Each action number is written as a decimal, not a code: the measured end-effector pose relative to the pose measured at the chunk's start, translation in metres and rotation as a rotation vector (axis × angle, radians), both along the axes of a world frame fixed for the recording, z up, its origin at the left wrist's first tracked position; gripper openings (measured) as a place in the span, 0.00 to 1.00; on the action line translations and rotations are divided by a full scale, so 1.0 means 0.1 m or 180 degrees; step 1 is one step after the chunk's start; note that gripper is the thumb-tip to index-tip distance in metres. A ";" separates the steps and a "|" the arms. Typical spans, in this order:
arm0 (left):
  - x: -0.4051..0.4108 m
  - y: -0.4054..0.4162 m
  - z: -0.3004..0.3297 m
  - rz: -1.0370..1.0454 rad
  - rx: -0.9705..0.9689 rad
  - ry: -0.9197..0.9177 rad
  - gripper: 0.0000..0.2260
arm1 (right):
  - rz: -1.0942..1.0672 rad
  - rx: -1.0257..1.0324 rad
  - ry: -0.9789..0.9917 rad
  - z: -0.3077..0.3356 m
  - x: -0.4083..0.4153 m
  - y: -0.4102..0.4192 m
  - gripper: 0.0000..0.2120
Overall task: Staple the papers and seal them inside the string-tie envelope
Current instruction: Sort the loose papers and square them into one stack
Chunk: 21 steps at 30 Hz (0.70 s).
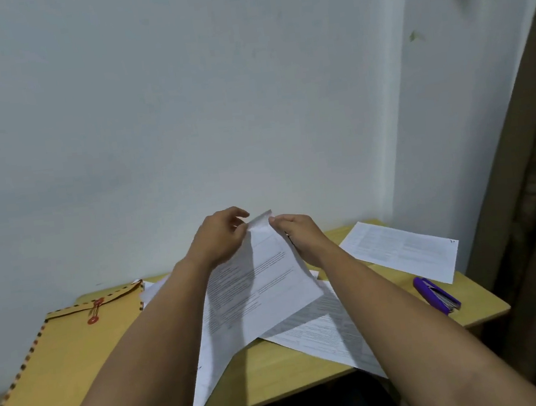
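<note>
Both hands, left hand [219,238] and right hand [298,232], pinch the white printed sheets' [256,291] top corner; the purple metal stapler [437,295] lies right of the sheets, nearer the right hand.

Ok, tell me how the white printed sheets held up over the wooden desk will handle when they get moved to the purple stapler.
The white printed sheets will likely flop: pinched at the top corner by the left hand and right hand, they sag and fan apart. They look light, so they may slide out of line. The purple stapler probably needs the edges squared first.
</note>
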State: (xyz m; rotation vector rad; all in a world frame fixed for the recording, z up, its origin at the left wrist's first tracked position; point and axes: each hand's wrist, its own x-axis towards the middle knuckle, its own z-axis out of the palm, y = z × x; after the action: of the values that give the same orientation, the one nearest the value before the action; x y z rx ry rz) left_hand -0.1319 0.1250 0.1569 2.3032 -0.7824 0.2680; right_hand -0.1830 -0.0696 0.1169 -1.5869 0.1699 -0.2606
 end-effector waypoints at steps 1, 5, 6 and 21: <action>0.00 -0.04 0.01 -0.0016 0.0024 -0.0008 0.13 | -0.0014 0.0062 0.0015 0.00 0.00 -0.02 0.12; 0.02 -0.23 -0.05 -0.0085 0.0058 -0.0022 0.13 | -0.0045 0.0200 0.0091 -0.09 -0.02 -0.18 0.12; 0.04 -0.30 -0.08 -0.0118 0.0087 -0.0013 0.12 | -0.0062 0.0199 0.0117 -0.12 -0.03 -0.25 0.12; 0.82 -1.79 -0.93 -0.0670 0.0373 0.0110 0.12 | -0.2782 -0.1404 0.1215 -0.78 -0.19 -2.85 0.07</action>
State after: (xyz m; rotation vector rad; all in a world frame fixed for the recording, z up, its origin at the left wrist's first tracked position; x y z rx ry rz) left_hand -0.0495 -0.0538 0.0639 2.3033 -1.0382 0.0892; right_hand -0.2016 -0.3543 0.0393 -1.9075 1.1795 -0.7021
